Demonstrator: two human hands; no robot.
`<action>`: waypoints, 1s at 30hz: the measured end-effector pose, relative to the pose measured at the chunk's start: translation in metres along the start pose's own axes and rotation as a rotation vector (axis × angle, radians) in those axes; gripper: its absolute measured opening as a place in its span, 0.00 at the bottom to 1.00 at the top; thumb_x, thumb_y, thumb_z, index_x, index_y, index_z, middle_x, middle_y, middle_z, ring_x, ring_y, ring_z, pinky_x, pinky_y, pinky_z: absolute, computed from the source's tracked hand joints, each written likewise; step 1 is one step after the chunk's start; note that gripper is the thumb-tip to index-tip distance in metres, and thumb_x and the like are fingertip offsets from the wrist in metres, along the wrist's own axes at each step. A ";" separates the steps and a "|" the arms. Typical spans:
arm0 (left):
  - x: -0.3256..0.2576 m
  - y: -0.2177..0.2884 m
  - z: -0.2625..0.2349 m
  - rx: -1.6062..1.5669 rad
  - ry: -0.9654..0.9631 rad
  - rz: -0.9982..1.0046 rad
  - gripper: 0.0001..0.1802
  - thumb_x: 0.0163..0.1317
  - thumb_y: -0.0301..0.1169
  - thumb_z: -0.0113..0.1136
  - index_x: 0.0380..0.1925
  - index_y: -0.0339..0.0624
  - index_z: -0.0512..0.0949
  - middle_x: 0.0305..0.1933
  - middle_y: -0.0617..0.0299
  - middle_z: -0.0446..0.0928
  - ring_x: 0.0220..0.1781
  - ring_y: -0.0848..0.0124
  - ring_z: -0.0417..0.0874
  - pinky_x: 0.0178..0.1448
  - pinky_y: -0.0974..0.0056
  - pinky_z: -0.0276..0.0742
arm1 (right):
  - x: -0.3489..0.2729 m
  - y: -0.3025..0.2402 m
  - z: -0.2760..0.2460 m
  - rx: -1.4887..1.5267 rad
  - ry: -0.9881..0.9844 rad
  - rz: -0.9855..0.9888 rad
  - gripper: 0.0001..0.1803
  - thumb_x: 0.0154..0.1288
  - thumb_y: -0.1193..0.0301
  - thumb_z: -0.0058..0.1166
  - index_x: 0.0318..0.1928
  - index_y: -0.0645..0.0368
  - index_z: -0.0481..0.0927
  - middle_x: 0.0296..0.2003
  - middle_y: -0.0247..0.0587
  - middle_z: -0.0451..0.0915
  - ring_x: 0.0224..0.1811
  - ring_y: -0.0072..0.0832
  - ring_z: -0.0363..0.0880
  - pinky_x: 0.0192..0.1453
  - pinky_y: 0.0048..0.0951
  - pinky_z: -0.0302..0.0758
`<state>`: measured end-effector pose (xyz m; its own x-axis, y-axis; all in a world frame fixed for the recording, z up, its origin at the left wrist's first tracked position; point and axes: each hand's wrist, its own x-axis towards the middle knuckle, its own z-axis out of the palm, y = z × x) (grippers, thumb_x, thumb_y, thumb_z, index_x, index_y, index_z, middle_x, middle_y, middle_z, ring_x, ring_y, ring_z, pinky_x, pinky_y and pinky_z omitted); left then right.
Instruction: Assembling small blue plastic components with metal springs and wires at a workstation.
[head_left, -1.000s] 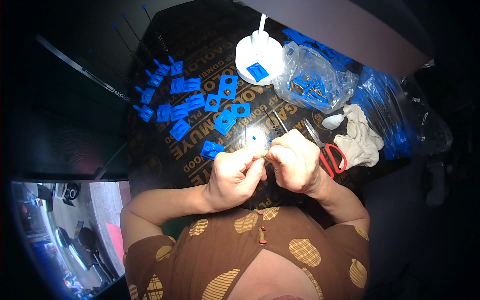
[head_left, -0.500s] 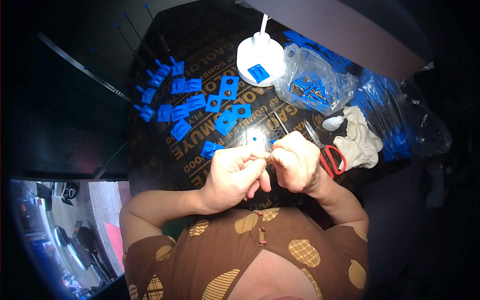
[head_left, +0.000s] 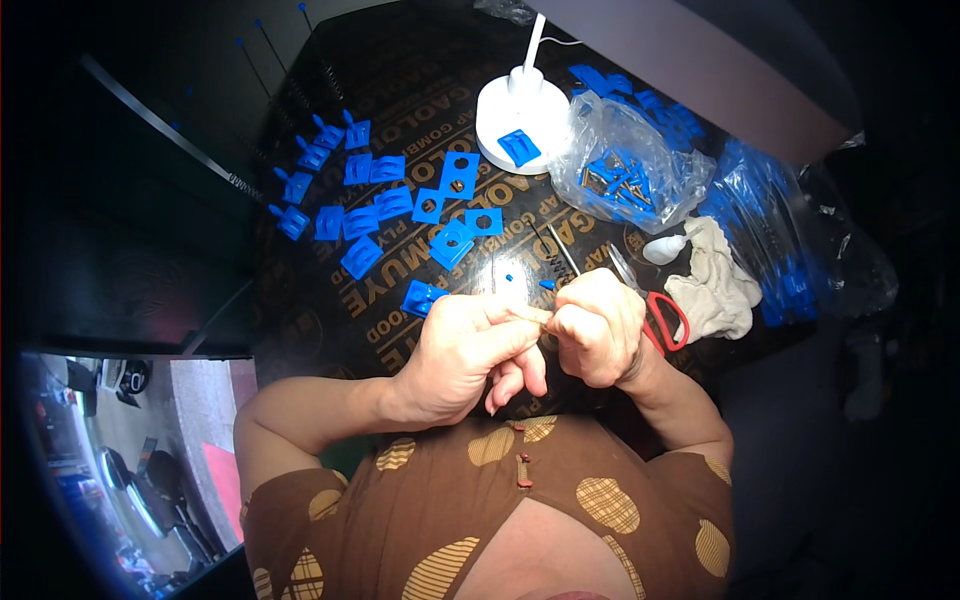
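Observation:
Both hands meet over the near part of the dark printed table (head_left: pixel 330 335). My left hand (head_left: pixel 465 355) is closed, its thumb and forefinger pinched against the fingertips of my right hand (head_left: pixel 598 328). The right fingers are curled tightly. Whatever lies between the fingertips is too small or hidden to make out. Just beyond them are a tiny blue piece (head_left: pixel 509 278), a small blue tip (head_left: pixel 547 285) and a thin metal rod (head_left: pixel 564 250) beside a dark coil spring (head_left: pixel 543 262). A blue square part (head_left: pixel 422 297) lies by the left knuckles.
Several blue square plates (head_left: pixel 362 220) spread across the left. A white lamp base (head_left: pixel 510 110) stands behind, beside a clear bag (head_left: pixel 655 185) of blue and metal parts. Red-handled scissors (head_left: pixel 668 322), a pale cloth (head_left: pixel 715 285) and a small white bottle (head_left: pixel 664 248) lie right.
Both hands stay pinched together, with only a slight shift of the fingers. The whole view has tilted a little; the things on the table have not moved.

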<state>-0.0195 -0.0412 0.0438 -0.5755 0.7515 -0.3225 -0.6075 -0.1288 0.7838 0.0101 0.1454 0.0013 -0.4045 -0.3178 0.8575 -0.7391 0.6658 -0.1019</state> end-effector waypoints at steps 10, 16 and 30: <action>0.000 0.000 -0.002 -0.105 -0.039 -0.057 0.12 0.67 0.27 0.50 0.41 0.26 0.75 0.23 0.44 0.79 0.11 0.73 0.71 0.15 0.74 0.65 | -0.001 0.001 -0.001 0.020 0.026 -0.032 0.13 0.44 0.83 0.57 0.32 0.61 0.70 0.28 0.42 0.73 0.22 0.33 0.72 0.23 0.31 0.70; 0.000 -0.001 -0.003 -0.149 -0.056 -0.076 0.13 0.67 0.28 0.50 0.42 0.28 0.76 0.22 0.45 0.79 0.11 0.74 0.71 0.15 0.74 0.65 | -0.001 0.002 -0.003 0.034 0.024 -0.042 0.12 0.46 0.84 0.56 0.32 0.61 0.69 0.27 0.42 0.72 0.22 0.33 0.72 0.23 0.31 0.70; -0.004 0.002 0.001 -0.011 -0.093 0.010 0.12 0.68 0.26 0.49 0.46 0.30 0.76 0.23 0.44 0.79 0.12 0.74 0.71 0.17 0.74 0.66 | -0.009 0.003 -0.006 0.089 0.040 -0.034 0.16 0.47 0.84 0.56 0.37 0.57 0.71 0.30 0.39 0.74 0.26 0.33 0.74 0.27 0.32 0.71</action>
<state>-0.0178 -0.0432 0.0468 -0.5287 0.8067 -0.2640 -0.6081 -0.1431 0.7808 0.0144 0.1539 -0.0035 -0.3579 -0.3109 0.8805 -0.7975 0.5922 -0.1151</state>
